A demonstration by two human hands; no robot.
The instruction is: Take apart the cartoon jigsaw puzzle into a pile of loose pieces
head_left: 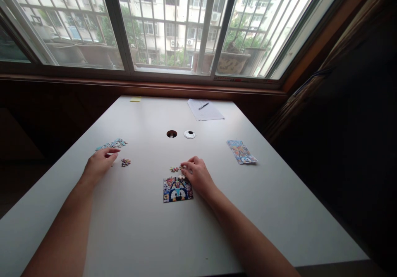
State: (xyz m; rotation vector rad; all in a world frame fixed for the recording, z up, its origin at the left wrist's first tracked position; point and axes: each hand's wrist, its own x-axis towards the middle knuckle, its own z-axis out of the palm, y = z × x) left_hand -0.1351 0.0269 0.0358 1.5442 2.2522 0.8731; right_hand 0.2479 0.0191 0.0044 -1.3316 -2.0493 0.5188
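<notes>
Beneath both hands spreads the white table (130,235). Over it, the left hand (101,163) is loosely curled, its thumb and forefinger tips close together; whether it grips anything cannot be told. The right hand (198,174) is half closed, its fingertips down by some pieces, and whether it pinches 1 is unclear. Well beyond the right hand lies a white paper (196,112). Farther to its right is a printed sheet (241,151); just beside it, nearer the person and to its left, lies the assembled puzzle (178,193). Just beyond the left hand is a pale bluish pile (119,144), and to that hand's right a smaller darker pile (125,162). A few loose pieces (174,169) lie left of the right hand's fingertips.
</notes>
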